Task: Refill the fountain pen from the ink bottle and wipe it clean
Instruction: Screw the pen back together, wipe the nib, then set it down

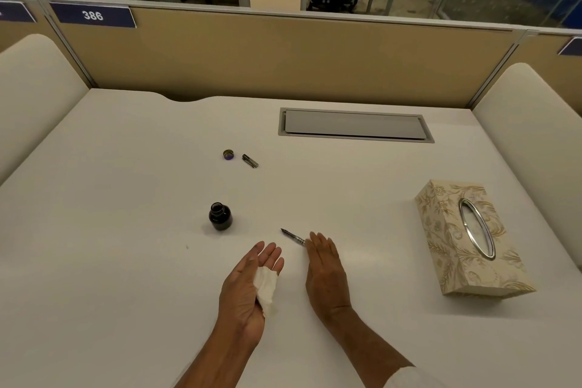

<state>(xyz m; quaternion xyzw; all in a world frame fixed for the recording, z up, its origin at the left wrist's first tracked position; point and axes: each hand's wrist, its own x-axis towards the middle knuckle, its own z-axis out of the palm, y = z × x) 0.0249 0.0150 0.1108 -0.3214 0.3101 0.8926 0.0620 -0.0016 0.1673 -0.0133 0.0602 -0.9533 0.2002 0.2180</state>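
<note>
Head cam, fwd+down, desk [126, 198] prob near.

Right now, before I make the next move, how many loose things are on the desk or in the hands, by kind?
ink bottle: 1, uncapped
bottle cap: 1
pen parts: 2, the nib section and a loose pen piece
tissue: 1, in the left hand
tissue box: 1
Total: 6

white number 386 on blue label [93, 15], desk partition [283, 66]
</note>
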